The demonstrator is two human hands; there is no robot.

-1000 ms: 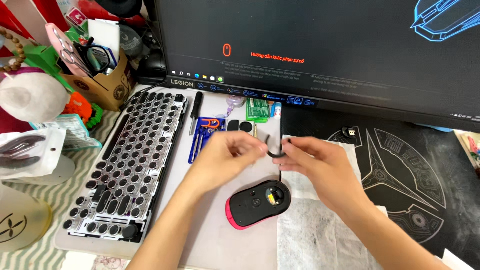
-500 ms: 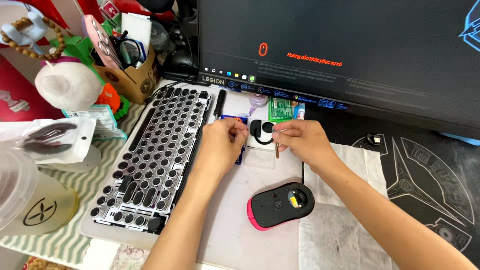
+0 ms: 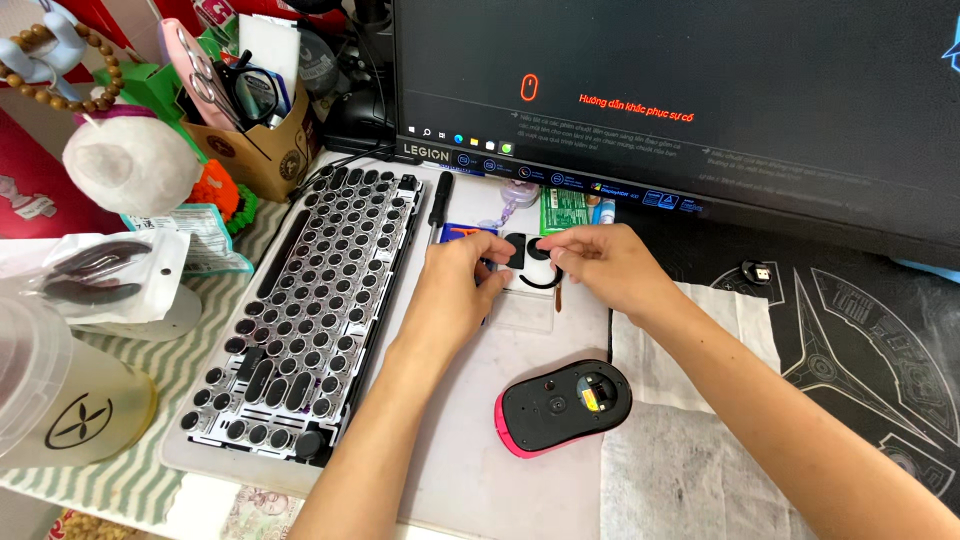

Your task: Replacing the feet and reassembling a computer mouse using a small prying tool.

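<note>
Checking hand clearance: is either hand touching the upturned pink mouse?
Apart. The head view shows bare white mat between the pink mouse and both the left hand and right hand.

Both forearms are bare, with no sleeves in view. The left hand (image 3: pixel 462 285) and right hand (image 3: pixel 605 268) wear no gloves, rings, watch or bracelet; fingernails are short.

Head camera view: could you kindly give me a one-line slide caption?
Both hands, left and right, handle small black pads above an upturned pink mouse beside a keyboard.
</note>
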